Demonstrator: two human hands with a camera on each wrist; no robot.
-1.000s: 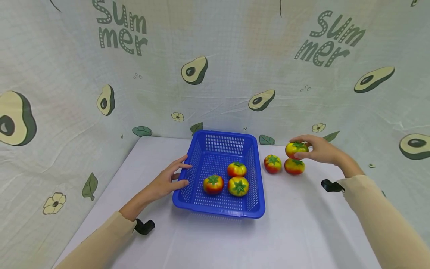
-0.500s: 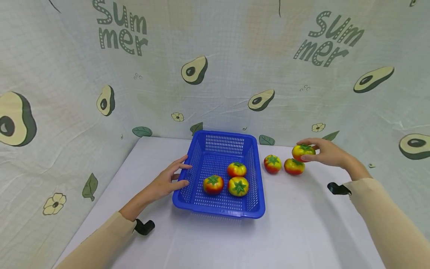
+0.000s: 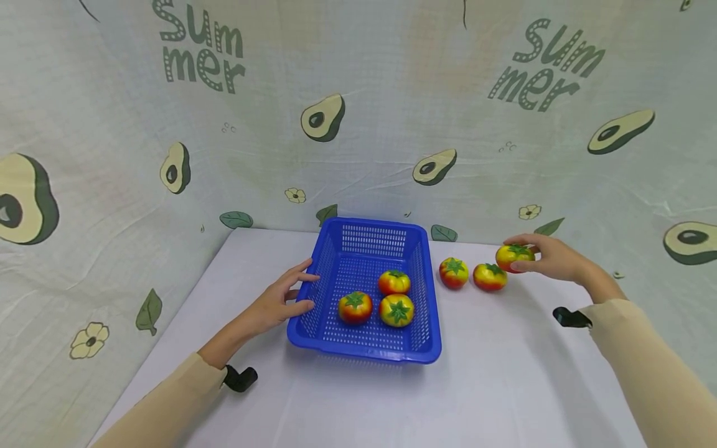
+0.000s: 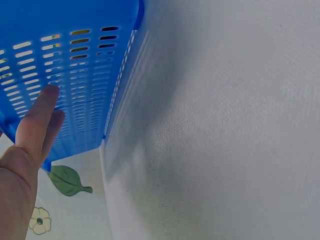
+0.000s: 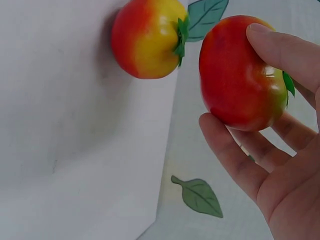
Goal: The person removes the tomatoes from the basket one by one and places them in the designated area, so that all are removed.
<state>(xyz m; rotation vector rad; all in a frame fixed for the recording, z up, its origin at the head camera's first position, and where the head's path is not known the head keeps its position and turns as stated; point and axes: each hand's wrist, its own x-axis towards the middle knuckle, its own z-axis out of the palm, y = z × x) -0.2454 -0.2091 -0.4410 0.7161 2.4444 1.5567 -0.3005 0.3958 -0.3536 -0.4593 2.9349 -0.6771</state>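
Note:
My right hand (image 3: 554, 258) holds a glossy red and yellow tomato (image 3: 515, 257) between thumb and fingers, above the table's right side. In the right wrist view, the thumb lies over the held tomato (image 5: 240, 72) and the fingertips are below it. Just left of it, two more tomatoes sit on the table, one red-yellow tomato (image 3: 490, 277) and another tomato (image 3: 454, 273) beside the basket. My left hand (image 3: 274, 305) rests on the left rim of a blue plastic basket (image 3: 364, 353). In the left wrist view, two fairly straight fingers touch the basket's outer wall (image 4: 80, 100).
Three tomatoes lie inside the basket: a left tomato (image 3: 355, 308), a front right tomato (image 3: 396, 310) and a back right tomato (image 3: 394, 282). A white table (image 3: 493, 373) carries everything. Behind it hangs a printed cloth (image 3: 381, 137) with avocados and leaves.
My right hand has moved right and slightly down with the held tomato, away from the two tomatoes on the table, uncovering more of the nearer one. My left hand and the basket stay put.

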